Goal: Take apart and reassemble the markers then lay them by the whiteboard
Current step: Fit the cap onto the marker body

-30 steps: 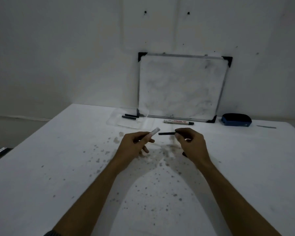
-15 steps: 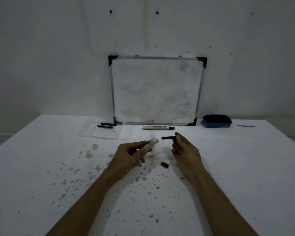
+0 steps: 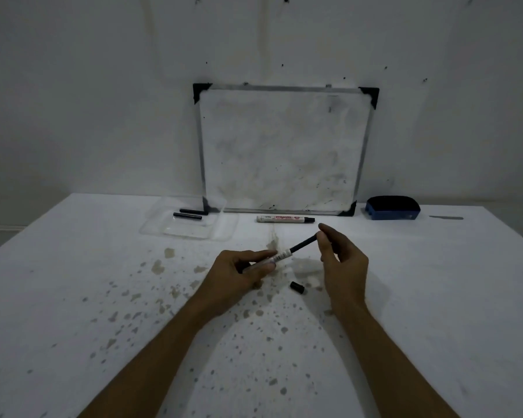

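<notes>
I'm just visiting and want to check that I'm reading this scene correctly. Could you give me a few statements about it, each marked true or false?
1. The left hand grips the marker barrel. True.
2. The right hand lies flat on the table. False: it is raised and pinches the end of the black insert sticking out of the barrel.
3. A small black cap lies loose on the table, near the hands. True.
4. The blue eraser sits left of the whiteboard. False: it is to the right.
5. The clear tray holds two black sticks. True.
</notes>
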Tool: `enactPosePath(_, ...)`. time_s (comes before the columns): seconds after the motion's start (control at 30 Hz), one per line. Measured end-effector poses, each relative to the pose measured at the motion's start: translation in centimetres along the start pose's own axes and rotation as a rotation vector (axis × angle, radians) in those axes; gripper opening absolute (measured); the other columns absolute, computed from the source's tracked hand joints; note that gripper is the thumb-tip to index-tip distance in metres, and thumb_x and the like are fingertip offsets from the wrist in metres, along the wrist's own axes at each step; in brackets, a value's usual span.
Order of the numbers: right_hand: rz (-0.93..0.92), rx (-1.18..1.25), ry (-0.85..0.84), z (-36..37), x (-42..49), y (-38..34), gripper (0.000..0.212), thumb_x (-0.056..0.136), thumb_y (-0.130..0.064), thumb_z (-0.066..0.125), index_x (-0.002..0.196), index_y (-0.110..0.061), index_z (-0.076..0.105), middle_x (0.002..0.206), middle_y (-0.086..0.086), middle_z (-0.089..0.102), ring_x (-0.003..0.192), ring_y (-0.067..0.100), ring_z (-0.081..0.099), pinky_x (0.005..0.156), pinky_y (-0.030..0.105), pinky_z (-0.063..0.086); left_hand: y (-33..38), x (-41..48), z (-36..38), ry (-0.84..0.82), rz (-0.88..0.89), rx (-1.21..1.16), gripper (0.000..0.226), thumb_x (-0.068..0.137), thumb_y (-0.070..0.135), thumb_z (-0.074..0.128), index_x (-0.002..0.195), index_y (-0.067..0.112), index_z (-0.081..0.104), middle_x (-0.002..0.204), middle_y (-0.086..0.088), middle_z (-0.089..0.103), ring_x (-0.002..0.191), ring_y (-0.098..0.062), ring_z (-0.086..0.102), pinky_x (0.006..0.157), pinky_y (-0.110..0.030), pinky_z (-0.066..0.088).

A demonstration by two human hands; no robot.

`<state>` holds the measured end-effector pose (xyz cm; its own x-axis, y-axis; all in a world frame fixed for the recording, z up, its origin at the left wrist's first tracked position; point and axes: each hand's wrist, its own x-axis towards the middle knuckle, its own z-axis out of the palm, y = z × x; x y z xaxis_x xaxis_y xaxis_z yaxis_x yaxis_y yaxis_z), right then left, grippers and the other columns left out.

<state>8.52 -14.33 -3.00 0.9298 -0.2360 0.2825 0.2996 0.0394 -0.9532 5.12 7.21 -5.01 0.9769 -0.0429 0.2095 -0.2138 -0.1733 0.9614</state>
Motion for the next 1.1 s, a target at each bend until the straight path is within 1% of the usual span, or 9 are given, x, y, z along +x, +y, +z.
enactPosePath(0.07,-0.082,-0.062,-0.059,0.2,-0.4,-0.2,0.021,0.095,-0.028,0.068,0.114,-0.037,0.073,0.104,-0.016,0.075,0.095,0.003,0.067,0.075,0.012,0.053,0.0,0.0,0.1,-0.012,0.008,0.004,0.030,0.094,0.039,0.079,0.124,0.039,0.078,0.101,0.003,0.085,0.068,-0.012,0.073,0.070,-0.024,0.061)
enactPosePath(0.2,-0.292,-0.258,-0.282,1.1,-1.5,-0.2,0.025,0.097,-0.024,0.064,0.121,-0.022,0.072,0.109,-0.009,0.070,0.095,0.009,0.066,0.078,0.021,0.056,0.0,0.0,-0.1,0.006,0.069,0.014,0.029,0.097,0.049,0.070,0.126,0.046,0.076,0.101,0.004,0.084,0.066,-0.013,0.073,0.066,-0.025,0.062)
enactPosePath(0.33,-0.262,-0.407,-0.448,0.7,-1.9,-0.1,0.035,0.105,-0.029,0.048,0.139,-0.032,0.057,0.121,-0.012,0.055,0.108,-0.005,0.053,0.081,0.004,0.044,0.0,0.1,-0.4,0.025,0.063,-0.019,0.024,0.099,0.045,0.068,0.122,0.049,0.075,0.101,0.001,0.084,0.068,-0.015,0.074,0.064,-0.030,0.064)
enactPosePath(0.47,-0.168,-0.671,-0.565,-2.0,-1.6,0.4,0.033,0.095,-0.048,0.057,0.127,-0.047,0.053,0.115,-0.018,0.053,0.096,-0.008,0.053,0.077,0.012,0.043,0.2,0.1,-0.2,0.050,0.063,-0.037,0.022,0.104,0.034,0.066,0.121,0.042,0.077,0.099,-0.001,0.084,0.064,-0.014,0.072,0.058,-0.024,0.059)
enactPosePath(0.53,-0.137,-0.840,-0.659,-3.0,-1.3,0.6,0.039,0.084,-0.063,0.061,0.119,-0.048,0.054,0.113,-0.021,0.052,0.096,-0.004,0.054,0.081,0.017,0.044,0.5,0.0,-0.1,0.081,0.045,-0.029,0.023,0.107,0.036,0.061,0.123,0.033,0.076,0.097,0.000,0.084,0.061,-0.013,0.071,0.054,-0.020,0.054)
enactPosePath(0.63,-0.138,-0.908,-0.631,-3.1,-1.3,0.8,0.033,0.079,-0.065,0.064,0.103,-0.042,0.060,0.108,-0.019,0.057,0.096,0.003,0.057,0.084,0.025,0.049,1.1,-0.3,0.0,0.119,0.008,-0.065,0.026,0.109,0.039,0.055,0.121,0.029,0.074,0.090,0.000,0.082,0.057,-0.012,0.069,0.050,-0.019,0.050)
enactPosePath(0.77,-0.102,-0.671,-0.460,-2.2,-1.5,0.1,0.014,0.088,-0.048,0.070,0.099,-0.040,0.069,0.096,-0.024,0.069,0.081,-0.001,0.062,0.070,0.014,0.046,1.5,-1.0,0.2,0.109,0.029,-0.109,0.023,0.107,0.042,0.059,0.119,0.033,0.076,0.094,-0.002,0.082,0.060,-0.015,0.070,0.050,-0.023,0.051)
enactPosePath(0.87,-0.029,-0.365,-0.387,-1.9,-1.3,-0.9,0.014,0.092,-0.040,0.069,0.105,-0.045,0.072,0.095,-0.025,0.075,0.086,-0.007,0.067,0.067,0.010,0.051,1.3,-1.4,0.8,0.047,0.047,-0.111,0.019,0.105,0.038,0.065,0.120,0.038,0.075,0.098,-0.004,0.083,0.064,-0.017,0.072,0.052,-0.022,0.054)
enactPosePath(1.1,0.288,0.170,-0.334,-0.8,-1.4,-0.6,0.024,0.096,-0.023,0.067,0.118,-0.021,0.076,0.113,-0.003,0.076,0.082,0.008,0.065,0.079,0.026,0.055,1.1,-1.5,0.8,0.000,0.022,-0.058,0.030,0.096,0.034,0.077,0.126,0.031,0.075,0.102,-0.003,0.083,0.070,-0.014,0.073,0.066,-0.026,0.062)
